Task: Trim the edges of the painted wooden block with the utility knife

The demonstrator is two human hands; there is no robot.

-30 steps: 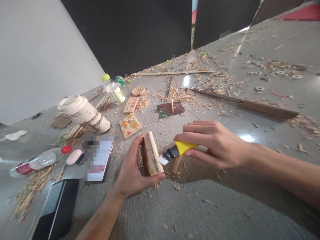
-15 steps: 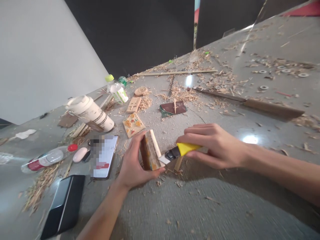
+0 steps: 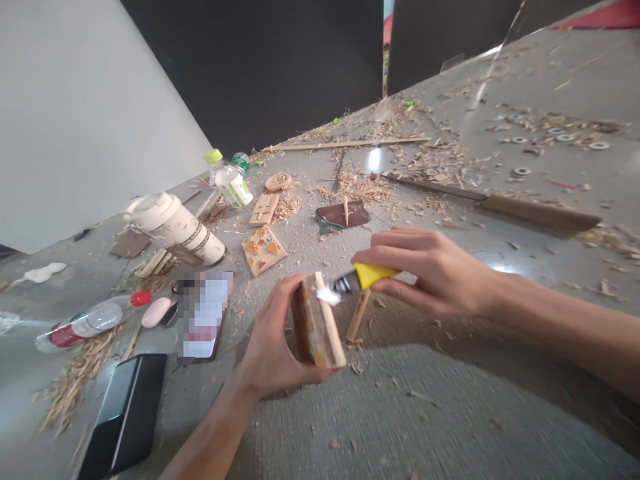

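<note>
My left hand is wrapped round a small wooden block, thumb at its near end and fingers at its far end. The block stands tilted, with a pale edge and a darker, stained face. In my right hand is a utility knife with a yellow handle and a black front. Its blade, blurred and bright, lies at the upper part of the block's pale edge; I cannot tell whether it touches. A thin wooden stick rests on the floor below the knife.
Left lie a phone, a black case, a red-capped bottle and a cream tumbler. Beyond the block are a painted wooden tile, a carved tile and brown sandpaper. A long handled saw lies right, among shavings.
The block has moved slightly right and toward me in my left hand. The knife has moved up, its blade going from the block's near end to near its far end.
</note>
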